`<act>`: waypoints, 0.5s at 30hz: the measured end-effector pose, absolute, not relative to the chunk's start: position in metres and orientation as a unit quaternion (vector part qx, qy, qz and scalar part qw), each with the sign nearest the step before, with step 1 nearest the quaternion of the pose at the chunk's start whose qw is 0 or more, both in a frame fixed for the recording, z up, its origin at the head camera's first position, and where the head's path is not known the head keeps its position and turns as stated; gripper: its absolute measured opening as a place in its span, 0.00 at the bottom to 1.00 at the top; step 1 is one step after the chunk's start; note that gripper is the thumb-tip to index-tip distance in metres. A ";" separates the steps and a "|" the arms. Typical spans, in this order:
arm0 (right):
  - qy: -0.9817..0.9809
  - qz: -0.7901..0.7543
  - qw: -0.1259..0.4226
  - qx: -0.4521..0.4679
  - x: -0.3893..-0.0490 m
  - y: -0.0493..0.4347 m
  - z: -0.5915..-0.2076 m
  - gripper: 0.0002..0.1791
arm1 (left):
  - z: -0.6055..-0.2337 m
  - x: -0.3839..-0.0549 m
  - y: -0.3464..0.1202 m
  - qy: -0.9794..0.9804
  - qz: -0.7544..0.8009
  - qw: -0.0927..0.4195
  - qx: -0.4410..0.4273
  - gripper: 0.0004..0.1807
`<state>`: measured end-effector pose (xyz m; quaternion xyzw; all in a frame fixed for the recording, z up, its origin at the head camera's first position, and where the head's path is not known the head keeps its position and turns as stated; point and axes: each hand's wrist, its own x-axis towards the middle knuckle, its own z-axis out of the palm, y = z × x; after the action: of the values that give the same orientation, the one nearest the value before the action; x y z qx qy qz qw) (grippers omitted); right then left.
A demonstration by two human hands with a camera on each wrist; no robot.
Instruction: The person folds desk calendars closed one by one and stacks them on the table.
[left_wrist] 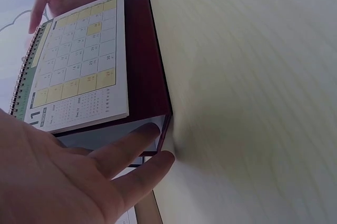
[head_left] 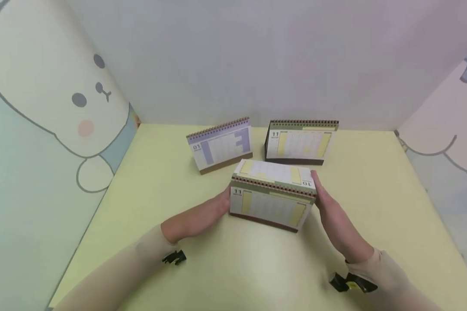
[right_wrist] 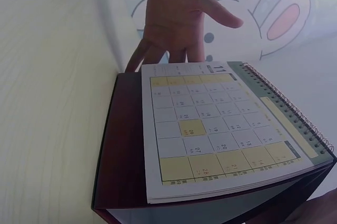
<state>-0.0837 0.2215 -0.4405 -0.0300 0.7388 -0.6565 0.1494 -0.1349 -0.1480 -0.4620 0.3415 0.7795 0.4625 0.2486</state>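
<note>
My left hand (head_left: 196, 220), right hand (head_left: 340, 226): straight-fingered, gripping nothing
Nearest calendar (head_left: 270, 205): lengthwise between, right end farther from table's (head_left: 151, 172) back edge

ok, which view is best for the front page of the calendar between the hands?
Right wrist: the page appears largest there, with many dates readable. Left wrist shows it too, but smaller. Head shows it smaller still: the 11 is clear, the dates unreadable.
</note>
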 end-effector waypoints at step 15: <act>0.720 -0.676 0.150 -0.047 -0.096 0.222 -0.441 0.39 | -0.461 -0.145 -0.153 0.767 0.470 0.255 0.354 0.37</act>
<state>-0.0959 0.2215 -0.4410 -0.0472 0.7197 -0.6762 0.1502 -0.1448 -0.1532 -0.4613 0.3542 0.7674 0.4699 0.2548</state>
